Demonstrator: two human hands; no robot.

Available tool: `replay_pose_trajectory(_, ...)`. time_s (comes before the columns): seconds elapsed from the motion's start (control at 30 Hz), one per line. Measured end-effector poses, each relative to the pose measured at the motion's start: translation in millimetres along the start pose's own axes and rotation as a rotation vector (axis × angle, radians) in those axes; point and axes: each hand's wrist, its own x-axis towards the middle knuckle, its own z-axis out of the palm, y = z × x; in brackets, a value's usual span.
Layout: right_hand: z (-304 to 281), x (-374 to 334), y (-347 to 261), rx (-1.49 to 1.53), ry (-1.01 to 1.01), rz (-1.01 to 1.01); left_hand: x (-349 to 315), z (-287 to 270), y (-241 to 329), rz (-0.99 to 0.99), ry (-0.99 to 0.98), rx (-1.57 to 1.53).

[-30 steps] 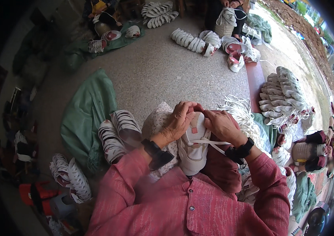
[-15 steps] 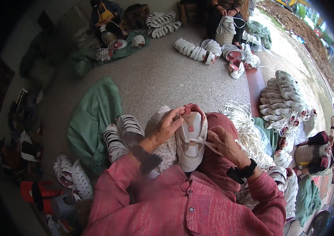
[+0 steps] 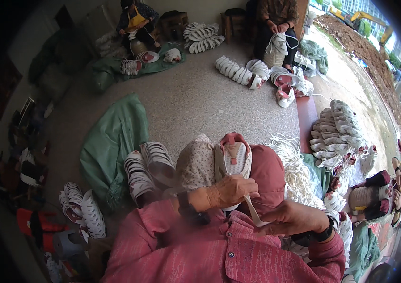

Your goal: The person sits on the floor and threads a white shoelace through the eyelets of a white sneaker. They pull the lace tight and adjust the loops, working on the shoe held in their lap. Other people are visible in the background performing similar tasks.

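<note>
A white shoe [image 3: 234,155] with a pink lining and heel tab stands between my knees, its lower part covered by my left hand [image 3: 233,191]. That hand lies across the shoe with curled fingers, closed on a white flat shoelace [image 3: 252,210]. Lower and to the right, my right hand [image 3: 291,218] pinches the other part of the lace, close to my shirt front. A short stretch of lace runs taut between the two hands. The toe of the shoe is mostly hidden behind my left hand and wrist.
A heap of loose white laces [image 3: 295,174] lies right of my knee. Stacked shoe uppers [image 3: 337,132] stand beyond it, with more rows [image 3: 143,172] at my left beside a green sack [image 3: 115,141]. Two people sit at the back handling shoes; another person's hands show at far right.
My left hand has come down from the shoe's collar and closed on the lace. My right hand has moved down and toward my body, drawing the lace along.
</note>
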Motion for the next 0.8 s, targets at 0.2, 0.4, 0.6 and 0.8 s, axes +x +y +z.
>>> replay_pose_trajectory(0.2, -36, -17, -13, 0.306, 0.717, 0.231, 47, -126, 44, 0.044, 0.140, -0.351)
replay_pose_trajectory(0.4, -36, -14, 36, -0.025, 0.772, 0.259, 114, -215, 106, -0.146, 0.115, -0.670)
replay_pose_trajectory(0.6, -56, 35, 4, -0.177, 0.728, -0.205, 145, -275, 150, -0.162, 0.114, -0.845)
replay_pose_trajectory(0.8, -83, 48, -74, 0.034, 0.604, -0.132, 172, -291, 165, -0.171, 0.241, -0.776)
